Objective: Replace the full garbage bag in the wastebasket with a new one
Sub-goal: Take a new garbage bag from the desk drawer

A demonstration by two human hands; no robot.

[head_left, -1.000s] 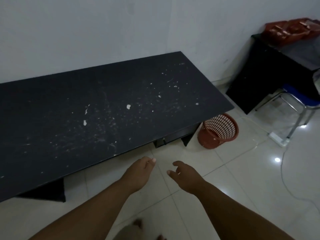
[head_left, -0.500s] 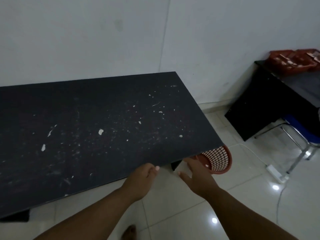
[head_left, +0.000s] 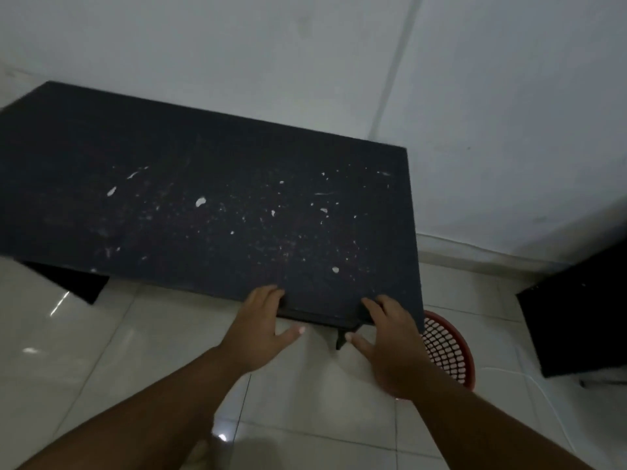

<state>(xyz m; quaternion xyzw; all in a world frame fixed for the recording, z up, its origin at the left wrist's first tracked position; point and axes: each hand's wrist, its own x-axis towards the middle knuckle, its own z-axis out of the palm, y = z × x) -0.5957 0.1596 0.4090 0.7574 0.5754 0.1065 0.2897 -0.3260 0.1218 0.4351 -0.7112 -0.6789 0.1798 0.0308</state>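
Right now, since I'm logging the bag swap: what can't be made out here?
Head view only.
Inside of the wastebasket, and any bag: hidden by the right hand, forearm and table corner.
The dark cabinet at right: cut by the frame edge.
The small dark part below the table edge: too blurred to identify.

A chip-flecked black rectangular desktop [head_left: 203, 198] spans 10 to 1 o'clock against a pale wall [head_left: 237, 45]. Glossy white floor tiles [head_left: 305, 412] glint at 6 o'clock; a black cabinet [head_left: 576, 317] stands at 3 o'clock.
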